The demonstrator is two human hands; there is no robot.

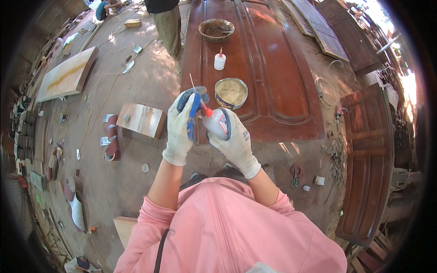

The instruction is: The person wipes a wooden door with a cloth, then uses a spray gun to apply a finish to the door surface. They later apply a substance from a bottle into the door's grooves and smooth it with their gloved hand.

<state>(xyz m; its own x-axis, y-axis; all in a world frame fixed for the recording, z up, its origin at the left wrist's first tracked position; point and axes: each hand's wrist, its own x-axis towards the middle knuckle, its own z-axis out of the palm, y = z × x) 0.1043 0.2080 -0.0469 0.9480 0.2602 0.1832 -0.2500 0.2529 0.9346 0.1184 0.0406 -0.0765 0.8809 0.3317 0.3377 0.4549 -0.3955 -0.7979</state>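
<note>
Left hand: my left hand (180,129), in a white work glove with blue pads, is curled shut around a thin stick (193,84) whose tip pokes up past the fingers.
Right hand: my right hand (234,141), also gloved, is wrapped tight around a small glue bottle (215,122), just beside the left hand and touching it at the fingertips.
Glue bottle: it lies tilted in the right hand, its red nozzle pointing up and left toward the left hand's fingers.
Tin: a round open tin (231,93) of pale paste sits just beyond the right hand on the brown door panel (273,68).
Door panel: I see it laid flat, stretching away from both hands.
Second bottle: another white bottle with a red tip (220,60) stands upright further out past the tin.
Bowl: a woven bowl (216,30) with dark contents sits at the far end of the panel, well apart from the hands.
Other person: trouser legs (169,27) stand on the dirt floor, far out beyond the left hand.
Wooden block: a reddish board piece (141,119) lies on the floor to the left of the left hand.
</note>
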